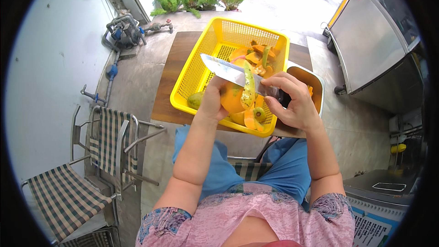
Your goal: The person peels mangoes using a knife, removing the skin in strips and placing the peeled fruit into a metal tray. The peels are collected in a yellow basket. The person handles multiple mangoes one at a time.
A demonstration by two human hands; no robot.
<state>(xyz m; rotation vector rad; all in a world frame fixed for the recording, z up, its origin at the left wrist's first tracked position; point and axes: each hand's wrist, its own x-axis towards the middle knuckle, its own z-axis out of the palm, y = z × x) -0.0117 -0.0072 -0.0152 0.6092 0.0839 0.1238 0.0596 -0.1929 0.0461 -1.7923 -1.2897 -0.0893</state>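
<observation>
Over the yellow plastic basket [185, 82], my left hand [213, 98] is closed around a partly peeled papaya [232, 99] with orange flesh. My right hand [295, 98] grips a large kitchen knife [226, 72] by its dark handle, and its broad blade points to the upper left across the fruit. A strip of yellow-green peel [248, 87] lies against the blade and hangs down over the papaya. Orange peelings [262, 55] heap at the basket's far right. Beside my left wrist, a greenish fruit [195, 100] lies in the basket, partly hidden.
The basket stands on a brown wooden table [171, 64] before my knees. At its right is a metal tray [318, 80] holding orange pieces. A checked folding chair [68, 196] stands at left, near wall pipes [125, 32]. A steel cabinet [366, 32] is at right.
</observation>
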